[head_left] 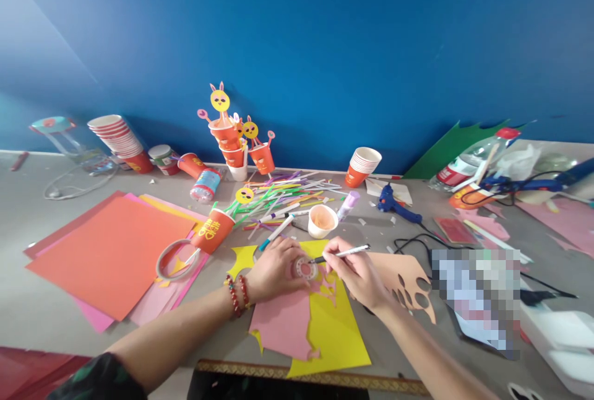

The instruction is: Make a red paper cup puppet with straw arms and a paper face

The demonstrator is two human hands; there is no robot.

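Left hand (278, 269) curls around the disc (306, 269); right hand (353, 273) pinches the pen (347, 253). Weak pressure could let the disc slip.

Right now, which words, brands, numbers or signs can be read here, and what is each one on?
"囍", it appears, in gold on the tilted red cup.
Red label on the clear bottle: too blurred.
Label on the lidded jar: too small.
Marks on the stacked cups: too small.
Marks on the round object in the left hand: too small.
Any print on the pen in the right hand: unreadable.
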